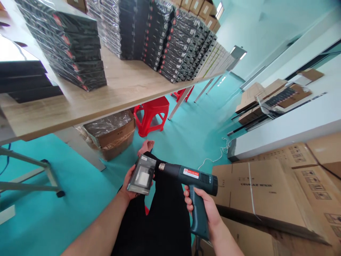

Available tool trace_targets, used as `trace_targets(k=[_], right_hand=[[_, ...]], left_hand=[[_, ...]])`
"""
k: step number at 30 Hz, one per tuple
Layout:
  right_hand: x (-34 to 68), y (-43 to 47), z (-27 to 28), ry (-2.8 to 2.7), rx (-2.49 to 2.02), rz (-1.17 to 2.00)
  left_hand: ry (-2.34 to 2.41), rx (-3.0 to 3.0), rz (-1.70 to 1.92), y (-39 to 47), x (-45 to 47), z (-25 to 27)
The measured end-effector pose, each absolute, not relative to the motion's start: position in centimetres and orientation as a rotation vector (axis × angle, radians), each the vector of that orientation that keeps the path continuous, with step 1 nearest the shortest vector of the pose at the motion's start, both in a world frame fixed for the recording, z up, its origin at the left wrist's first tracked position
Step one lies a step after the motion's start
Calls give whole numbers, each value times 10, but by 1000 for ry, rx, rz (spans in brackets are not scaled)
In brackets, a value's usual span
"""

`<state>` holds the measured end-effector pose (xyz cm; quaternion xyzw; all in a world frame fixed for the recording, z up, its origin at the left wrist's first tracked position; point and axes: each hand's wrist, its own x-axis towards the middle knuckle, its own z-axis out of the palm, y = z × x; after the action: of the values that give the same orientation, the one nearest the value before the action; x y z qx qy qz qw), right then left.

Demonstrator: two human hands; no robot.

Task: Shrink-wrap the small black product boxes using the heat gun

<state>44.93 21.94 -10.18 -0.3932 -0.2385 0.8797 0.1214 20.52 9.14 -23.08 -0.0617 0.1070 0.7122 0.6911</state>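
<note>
My left hand (pixel 128 185) grips a small dark box (pixel 141 175) by its left side, with a white square item pictured or showing on its face. In my right hand (pixel 201 201) is a dark green heat gun (pixel 198 209), the fingers wrapped round its handle. The metal nozzle (pixel 161 166) points left at the box's upper right edge, a short gap away. A red and white label shows on the heat gun's barrel. Both hands are above my lap, over black trousers (pixel 165 217).
A wooden table (pixel 125 85) carries stacks of black, film-wrapped boxes (pixel 77 46). Under it are a carton (pixel 114 135) with clear plastic film and a red stool (pixel 151 113). Large cartons (pixel 255 185) stand close on my right. A white cord (pixel 217 158) lies on the floor.
</note>
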Motion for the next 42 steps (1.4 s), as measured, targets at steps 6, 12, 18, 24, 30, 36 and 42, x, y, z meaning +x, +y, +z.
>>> trace_targets(k=[6, 12, 18, 24, 30, 36, 42], right_hand=[[438, 222, -100, -669, -1093, 2573], [429, 224, -91, -730, -1117, 2569], [407, 221, -83, -957, -1137, 2500], [407, 206, -49, -1835, -1041, 2612], [391, 212, -42, -1914, -1098, 2312], [393, 206, -42, -2158, -989, 2501], [386, 223, -49, -1806, -1098, 2309]], left_hand=[[284, -159, 1557, 95, 213, -220], [341, -188, 1538, 96, 217, -209], [417, -208, 1498, 97, 218, -210], [517, -257, 1561, 101, 212, -222], [491, -262, 1568, 101, 211, -225], [518, -321, 1615, 99, 206, -231], [439, -293, 1598, 99, 208, -225]])
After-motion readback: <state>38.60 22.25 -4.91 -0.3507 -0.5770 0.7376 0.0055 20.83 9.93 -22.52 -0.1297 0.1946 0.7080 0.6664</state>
